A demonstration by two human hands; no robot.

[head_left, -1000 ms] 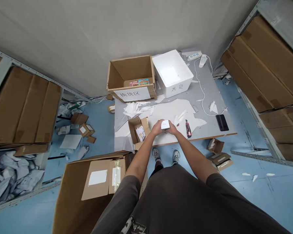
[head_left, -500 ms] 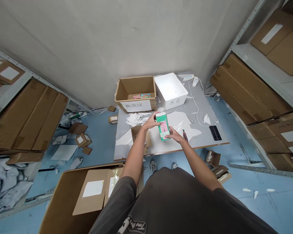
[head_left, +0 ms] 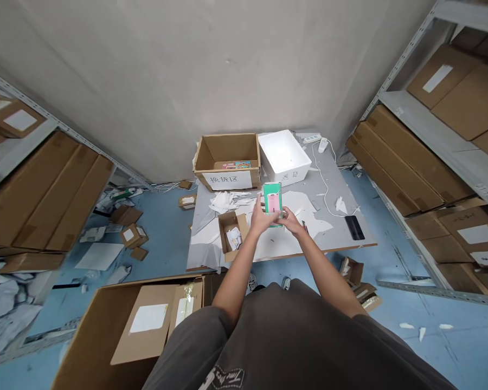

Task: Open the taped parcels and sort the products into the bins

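Observation:
My left hand (head_left: 261, 220) and my right hand (head_left: 291, 221) hold a slim green and pink product box (head_left: 273, 199) upright between them, above the table. The box's lower end is hidden behind my fingers. Just left of my left hand, a small open cardboard box (head_left: 231, 234) with white papers inside stands on the grey table (head_left: 325, 227). White paper sheets (head_left: 296, 208) and scraps lie under my hands. A utility knife (head_left: 305, 226) shows only as a small tip beside my right hand.
Beyond my hands stand a labelled cardboard box (head_left: 226, 162) holding colourful packaging and a white foam bin (head_left: 283, 157). A black phone (head_left: 354, 227), a power strip (head_left: 311, 139) and a white cable lie on the table. Cartons fill shelves on both sides; a large open carton (head_left: 146, 330) sits below.
The box has gone from showing its white end to showing its green and pink face, and it now stands nearly upright. The view has tilted, so the table sits higher and further away.

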